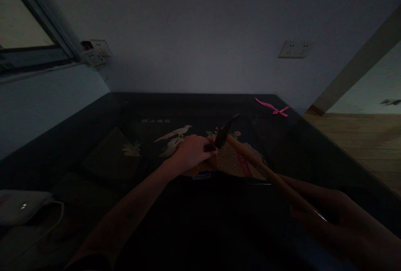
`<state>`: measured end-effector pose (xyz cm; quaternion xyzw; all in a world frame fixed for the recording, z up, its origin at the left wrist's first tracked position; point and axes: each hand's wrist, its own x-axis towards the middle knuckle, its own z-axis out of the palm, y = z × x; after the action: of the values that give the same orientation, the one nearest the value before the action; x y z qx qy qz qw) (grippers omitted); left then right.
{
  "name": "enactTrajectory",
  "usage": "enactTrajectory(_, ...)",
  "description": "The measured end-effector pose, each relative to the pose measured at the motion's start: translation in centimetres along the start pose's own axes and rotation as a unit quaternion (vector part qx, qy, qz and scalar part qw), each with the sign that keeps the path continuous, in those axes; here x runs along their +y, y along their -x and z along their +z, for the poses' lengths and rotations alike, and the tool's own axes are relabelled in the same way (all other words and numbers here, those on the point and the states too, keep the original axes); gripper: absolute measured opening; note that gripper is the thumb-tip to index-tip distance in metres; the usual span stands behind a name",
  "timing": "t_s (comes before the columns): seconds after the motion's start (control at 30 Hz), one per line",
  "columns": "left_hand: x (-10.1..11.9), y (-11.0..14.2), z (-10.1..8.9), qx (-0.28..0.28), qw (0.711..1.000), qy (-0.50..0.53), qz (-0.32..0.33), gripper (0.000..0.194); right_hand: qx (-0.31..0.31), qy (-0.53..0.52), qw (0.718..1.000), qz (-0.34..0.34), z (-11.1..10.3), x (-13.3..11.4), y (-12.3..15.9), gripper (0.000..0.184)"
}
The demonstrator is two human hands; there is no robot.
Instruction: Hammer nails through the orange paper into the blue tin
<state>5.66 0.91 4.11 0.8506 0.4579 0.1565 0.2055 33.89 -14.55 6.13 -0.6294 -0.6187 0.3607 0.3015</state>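
Observation:
The room is dim. My right hand [316, 206] is closed round the wooden handle of a hammer [250, 156], whose dark head sits above the middle of a black table [94, 137]. My left hand [191, 152] rests curled on a speckled tan object [233, 162] lying on the table, its fingertips pinched right beside the hammer head. What the fingertips pinch is too small and dark to make out. The tabletop bears pale bird and flower pictures under glass.
A pink ribbon [274, 108] lies at the table's far right corner. A white box with a cable [21, 206] sits at the left edge. Wall sockets [296, 49] are on the back wall, a window at upper left, wooden floor to the right.

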Motion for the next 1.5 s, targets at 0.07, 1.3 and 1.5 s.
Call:
enactTrajectory(0.07, 0.2, 0.0, -0.1, -0.003, 1.0, -0.018, -0.013, 0.022, -0.036, -0.011, 0.999, 0.008, -0.2, -0.1, -0.1, 0.055)
enactTrajectory(1.3, 0.1, 0.0, 0.0, -0.005, 0.998, -0.065, -0.001, 0.022, 0.001, -0.046, 0.998, 0.043, 0.5, 0.5, 0.6, 0.049)
enactTrajectory(1.5, 0.4, 0.1, -0.1, -0.002, 0.998, -0.061, -0.012, 0.025, 0.047, -0.04, 0.998, 0.023, 1.1, 0.5, 0.9, 0.051)
